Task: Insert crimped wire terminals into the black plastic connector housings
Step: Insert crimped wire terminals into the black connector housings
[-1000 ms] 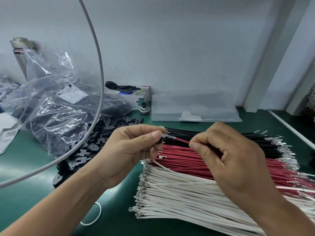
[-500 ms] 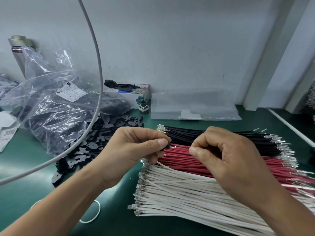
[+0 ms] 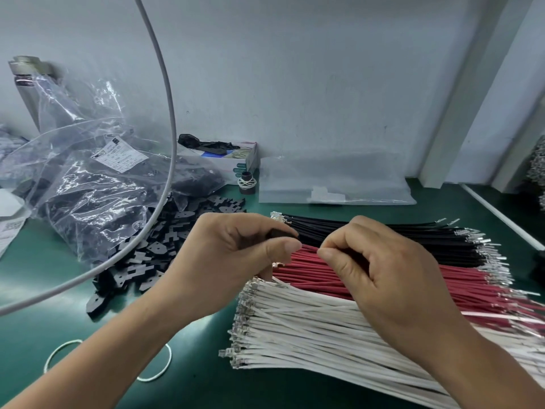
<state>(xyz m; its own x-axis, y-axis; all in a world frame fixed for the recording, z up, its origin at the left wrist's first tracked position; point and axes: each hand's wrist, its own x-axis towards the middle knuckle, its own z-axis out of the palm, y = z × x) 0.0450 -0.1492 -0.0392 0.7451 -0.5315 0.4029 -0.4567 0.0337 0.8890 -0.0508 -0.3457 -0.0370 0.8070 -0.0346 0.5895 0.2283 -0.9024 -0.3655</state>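
My left hand [image 3: 236, 258] pinches a small black connector housing [image 3: 281, 234] between thumb and fingers, mostly hidden by them. My right hand [image 3: 380, 276] sits right beside it, fingertips nearly touching the left thumb, pinched on a red wire whose end is hidden between the two hands. Below the hands lie three bundles of crimped wires: black wires [image 3: 383, 234] at the back, red wires [image 3: 318, 273] in the middle, white wires [image 3: 309, 329] in front. Loose black housings [image 3: 153, 252] are heaped on the green mat to the left.
A clear bag of black housings [image 3: 88, 190] stands at the left, crossed by a grey cable [image 3: 169, 107]. A small box [image 3: 230, 160], a tape roll [image 3: 247, 183] and a flat plastic bag [image 3: 333, 184] sit by the wall. White rubber bands [image 3: 63, 348] lie near the front.
My right hand has moved left until its fingertips meet my left hand. The visible stretch of red wire and its terminal between the hands has disappeared into the housing grip.
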